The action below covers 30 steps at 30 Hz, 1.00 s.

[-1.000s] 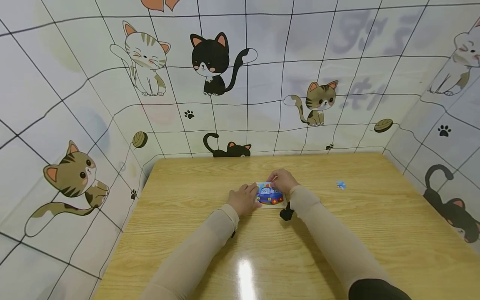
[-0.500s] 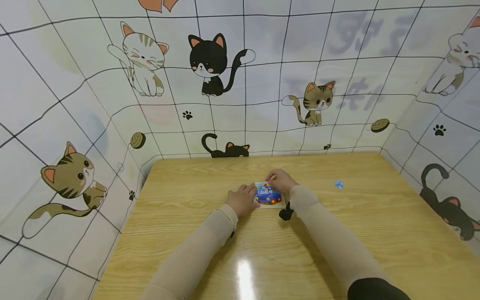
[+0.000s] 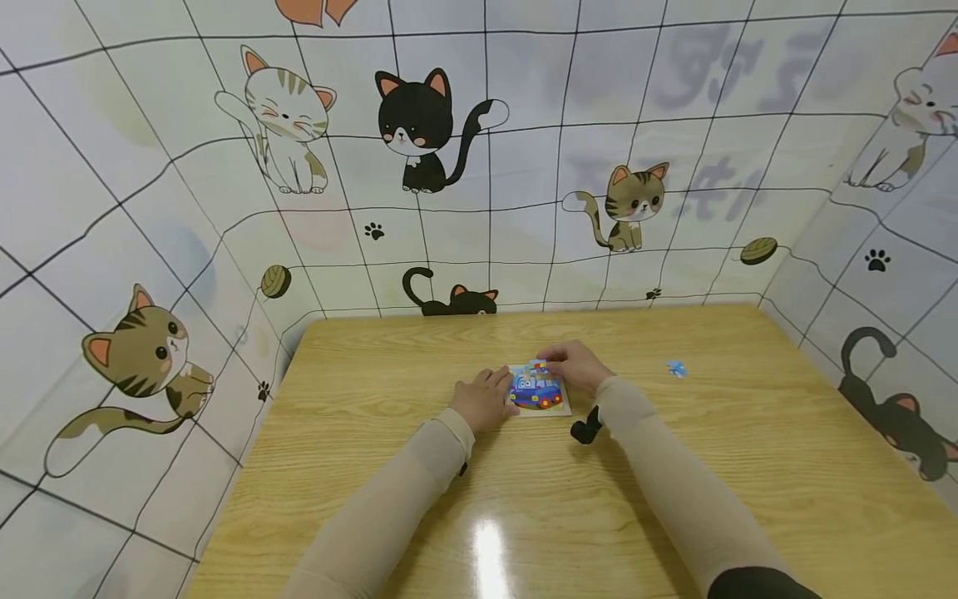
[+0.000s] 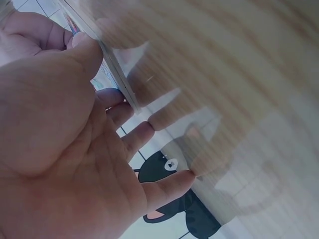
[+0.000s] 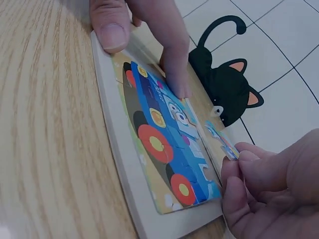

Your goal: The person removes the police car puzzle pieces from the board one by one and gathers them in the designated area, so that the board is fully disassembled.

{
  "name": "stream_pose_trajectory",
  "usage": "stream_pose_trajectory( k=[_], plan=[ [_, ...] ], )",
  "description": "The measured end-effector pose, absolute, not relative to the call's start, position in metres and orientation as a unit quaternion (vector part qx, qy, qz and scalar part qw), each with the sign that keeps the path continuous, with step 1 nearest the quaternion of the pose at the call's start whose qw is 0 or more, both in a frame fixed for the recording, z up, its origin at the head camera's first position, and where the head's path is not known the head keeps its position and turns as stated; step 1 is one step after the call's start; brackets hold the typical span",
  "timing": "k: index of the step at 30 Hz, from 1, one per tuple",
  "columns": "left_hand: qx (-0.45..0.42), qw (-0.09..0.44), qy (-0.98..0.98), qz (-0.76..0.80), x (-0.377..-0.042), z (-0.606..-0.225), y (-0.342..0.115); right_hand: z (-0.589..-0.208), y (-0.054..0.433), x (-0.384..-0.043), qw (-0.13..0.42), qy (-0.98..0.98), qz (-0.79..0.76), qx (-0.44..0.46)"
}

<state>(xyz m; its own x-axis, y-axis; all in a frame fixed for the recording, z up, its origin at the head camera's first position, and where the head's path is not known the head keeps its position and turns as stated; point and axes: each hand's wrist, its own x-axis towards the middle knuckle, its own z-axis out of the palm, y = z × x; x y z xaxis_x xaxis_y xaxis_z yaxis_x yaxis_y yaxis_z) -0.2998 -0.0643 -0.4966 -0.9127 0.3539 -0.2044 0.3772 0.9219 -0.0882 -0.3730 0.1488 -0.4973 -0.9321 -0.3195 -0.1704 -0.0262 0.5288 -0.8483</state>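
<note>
A small jigsaw puzzle in a pale wooden tray [image 5: 118, 162] lies on the table, its picture [image 5: 172, 142] a blue cartoon vehicle with red and yellow wheels. My left hand [image 3: 482, 401] rests at the tray's left end. In the right wrist view its thumb presses a tray corner while a finger touches the far side; other fingertips reach the tabletop in the left wrist view. My right hand [image 3: 580, 366] pinches a puzzle piece [image 5: 223, 141] between thumb and fingers, tilted close over the tray's far right part. Bare backing shows at a gap near the picture's upper right.
A loose light-blue puzzle piece [image 3: 677, 368] lies on the wooden table [image 3: 374, 366] to the right of the tray. A cloth with printed cats [image 3: 419, 133] stands behind the table and at both sides. A light reflection shines on the table's near part.
My right hand has shifted a little to the right, and the piece at its fingertips shows more clearly above the tray's far edge. My left hand stays at the tray's left end.
</note>
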Motion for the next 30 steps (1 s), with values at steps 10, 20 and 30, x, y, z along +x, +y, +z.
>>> stream_pose_trajectory(
  k=[10, 20, 30],
  plan=[
    [0.186, 0.09, 0.976, -0.064, -0.297, -0.494, -0.063, -0.499, 0.155, -0.37, 0.181, 0.835, -0.51, -0.101],
    [0.186, 0.087, 0.976, -0.072, -0.302, -0.501, -0.064, -0.502, 0.158, -0.368, 0.158, 0.837, -0.515, -0.095],
    [0.192, 0.077, 0.976, -0.072, -0.299, -0.501, -0.064, -0.504, 0.173, -0.367, 0.128, 0.852, -0.499, -0.094]
  ],
)
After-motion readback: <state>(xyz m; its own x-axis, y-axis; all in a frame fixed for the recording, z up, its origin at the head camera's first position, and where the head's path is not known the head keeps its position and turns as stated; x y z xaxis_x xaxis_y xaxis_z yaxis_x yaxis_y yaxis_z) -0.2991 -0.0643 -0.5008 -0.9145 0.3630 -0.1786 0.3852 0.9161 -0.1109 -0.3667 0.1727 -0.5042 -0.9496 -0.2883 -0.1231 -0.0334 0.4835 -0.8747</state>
